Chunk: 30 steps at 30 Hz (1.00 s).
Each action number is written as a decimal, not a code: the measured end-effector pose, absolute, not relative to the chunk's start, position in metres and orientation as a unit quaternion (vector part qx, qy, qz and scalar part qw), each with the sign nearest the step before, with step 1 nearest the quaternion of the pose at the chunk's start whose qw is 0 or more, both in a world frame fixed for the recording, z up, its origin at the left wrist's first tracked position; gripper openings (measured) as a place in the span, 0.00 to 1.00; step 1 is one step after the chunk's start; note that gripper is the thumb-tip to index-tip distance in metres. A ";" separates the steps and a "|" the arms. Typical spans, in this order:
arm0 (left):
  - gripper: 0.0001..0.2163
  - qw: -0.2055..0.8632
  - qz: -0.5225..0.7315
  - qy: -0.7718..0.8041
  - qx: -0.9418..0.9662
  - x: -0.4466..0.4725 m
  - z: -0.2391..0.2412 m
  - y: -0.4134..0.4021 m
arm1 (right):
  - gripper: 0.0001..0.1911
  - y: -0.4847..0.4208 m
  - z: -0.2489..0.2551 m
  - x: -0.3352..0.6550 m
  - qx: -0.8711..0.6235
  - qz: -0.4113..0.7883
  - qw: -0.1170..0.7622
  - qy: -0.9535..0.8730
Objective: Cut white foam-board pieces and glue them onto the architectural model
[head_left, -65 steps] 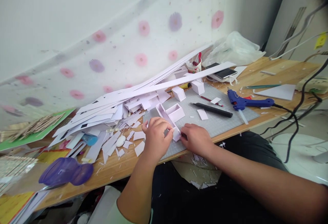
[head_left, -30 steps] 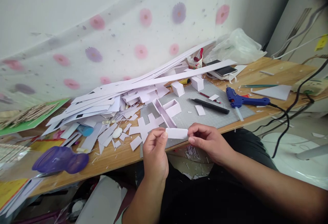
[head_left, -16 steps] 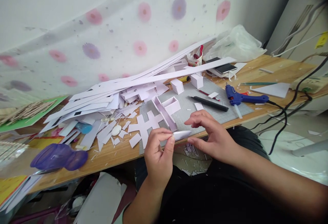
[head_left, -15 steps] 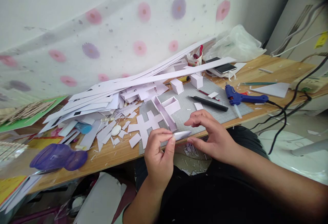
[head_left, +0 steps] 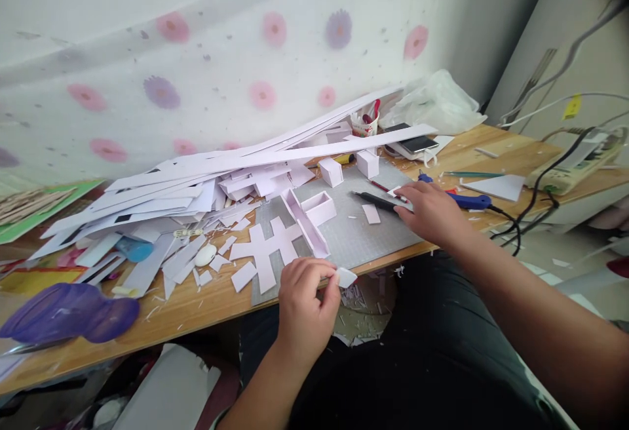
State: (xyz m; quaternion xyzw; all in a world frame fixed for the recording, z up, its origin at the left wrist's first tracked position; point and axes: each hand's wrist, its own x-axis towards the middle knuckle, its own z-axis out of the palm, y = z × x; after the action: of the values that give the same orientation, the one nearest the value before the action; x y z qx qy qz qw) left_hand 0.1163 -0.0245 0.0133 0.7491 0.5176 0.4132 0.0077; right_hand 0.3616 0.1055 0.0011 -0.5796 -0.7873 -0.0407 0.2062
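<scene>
My left hand (head_left: 305,295) is closed in a pinch on a small white foam piece (head_left: 346,277), held just off the front edge of the wooden desk (head_left: 216,302). My right hand (head_left: 428,212) reaches out over the grey cutting mat (head_left: 354,240). Its fingers curl down onto the right end of a black cutter (head_left: 373,200). The blue glue gun (head_left: 469,200) lies right behind that hand, partly hidden by it. A cross-shaped foam cutout (head_left: 268,253) and a half-built open foam box (head_left: 314,210) lie on the mat.
A heap of long white foam strips (head_left: 206,181) covers the desk's left and back. A purple object (head_left: 69,312) lies at front left. A cup (head_left: 364,125), a phone (head_left: 410,143), a plastic bag (head_left: 435,105), black cables (head_left: 521,220) and a power strip (head_left: 574,168) are at the right.
My right hand let go of the foam piece and moved right and away to the black cutter. My left hand kept the piece and dropped slightly. The view shifted a little to the right.
</scene>
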 end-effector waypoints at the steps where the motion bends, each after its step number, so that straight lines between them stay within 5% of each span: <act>1: 0.06 0.006 0.405 0.525 0.749 0.116 0.014 -0.024 | 0.20 0.111 0.001 0.364 -0.592 -0.042 0.157 -0.789; 4: 0.06 -0.003 0.382 0.533 0.755 0.117 0.017 -0.021 | 0.21 0.118 0.002 0.361 -0.601 -0.027 0.081 -0.794; 12: 0.06 -0.042 0.314 0.520 0.793 0.136 0.034 0.006 | 0.16 0.133 0.007 0.342 -0.607 0.007 0.062 -0.792; 18: 0.06 -0.008 0.280 0.543 0.791 0.152 0.024 0.014 | 0.11 0.109 0.022 0.363 -0.591 0.096 0.129 -0.791; 22: 0.06 -0.014 0.296 0.553 0.778 0.153 0.012 0.015 | 0.16 0.063 0.014 0.378 -0.529 0.302 0.292 -0.737; 30: 0.06 -0.022 0.272 0.569 0.776 0.158 0.006 0.023 | 0.16 0.003 -0.001 0.376 -0.478 0.431 0.305 -0.702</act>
State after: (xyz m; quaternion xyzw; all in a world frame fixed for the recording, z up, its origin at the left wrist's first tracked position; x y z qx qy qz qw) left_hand 0.1583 0.0227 0.0061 0.7755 0.5693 0.2720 -0.0218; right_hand 0.3758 0.0026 -0.0006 -0.4776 -0.7022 0.4308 0.3052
